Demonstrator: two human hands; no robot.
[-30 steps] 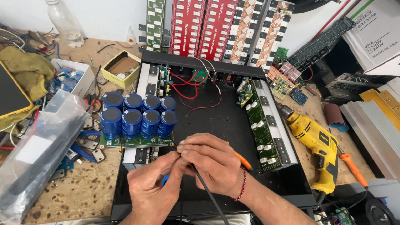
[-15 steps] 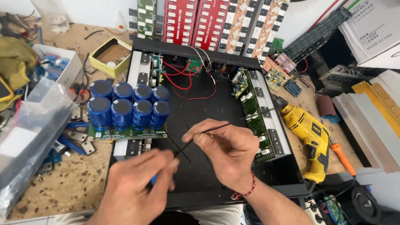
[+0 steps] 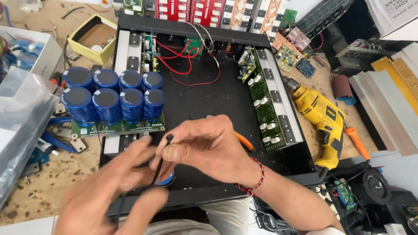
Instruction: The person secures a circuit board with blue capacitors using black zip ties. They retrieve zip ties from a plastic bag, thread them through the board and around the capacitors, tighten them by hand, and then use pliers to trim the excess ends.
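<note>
My right hand (image 3: 209,148), with a red thread bracelet at the wrist, pinches a thin black wire (image 3: 167,140) near its upper end. My left hand (image 3: 115,185), blurred, grips the same wire lower down, and the wire runs on toward me. Both hands hover over the front of an open black metal chassis (image 3: 217,93). A blue round thing (image 3: 167,178) shows just beneath the fingers. An orange tool handle (image 3: 244,141) pokes out from behind my right hand.
A green board with several large blue capacitors (image 3: 113,98) sits at the chassis's left. Another long green board (image 3: 267,106) lines its right side, and red wires (image 3: 183,65) run at the back. A yellow drill (image 3: 320,115) lies to the right; a clear plastic bag (image 3: 21,117) and a yellow box (image 3: 93,37) lie to the left.
My hands have drawn back together on the black wire, after holding it stretched apart half a second ago. The view has shifted down and closer to the chassis.
</note>
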